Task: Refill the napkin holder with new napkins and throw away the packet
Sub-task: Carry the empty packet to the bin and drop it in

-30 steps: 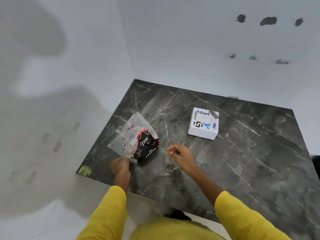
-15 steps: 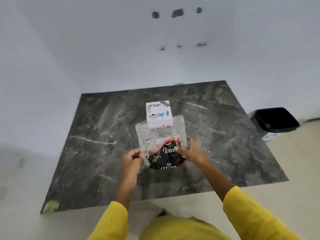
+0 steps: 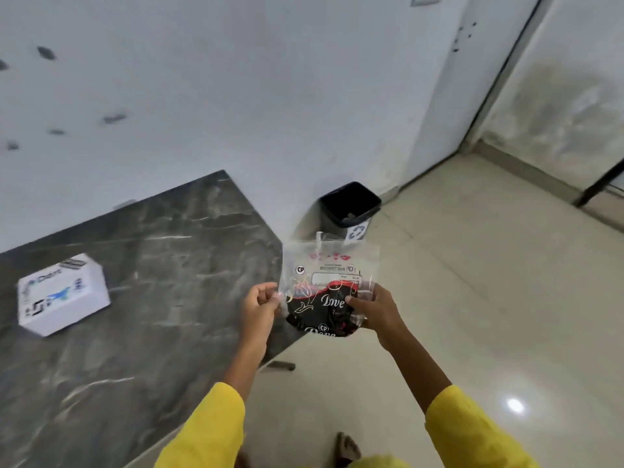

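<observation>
I am watching both hands holding the packet (image 3: 326, 292) up in the air, just past the right corner of the desk (image 3: 141, 298) and over the pale floor (image 3: 489, 315); the left hand (image 3: 260, 307) is pinching the packet's left edge, its fingers (image 3: 270, 292) curled narrow around the clear plastic; the right hand (image 3: 373, 309) is gripping the right side, thumb pressing on the black printed part and the other fingers tucked behind the film; the packet is looking flat and limp, clear in its upper half with small red marks near the top, black and red with white lettering in its lower half; I cannot tell whether anything is lying inside it. The white box (image 3: 62, 293) with blue and black printing is sitting on the dark marbled desk, well apart from the hands to the left, slightly blurred; the black bin (image 3: 349, 206) is standing on the floor against the white wall (image 3: 236, 96), beyond the packet and near the desk's far right corner, its mouth open upward; something small is showing inside it, too dim to make out. Yellow sleeves (image 3: 209, 430) are covering both forearms up to just short of the wrists.
</observation>
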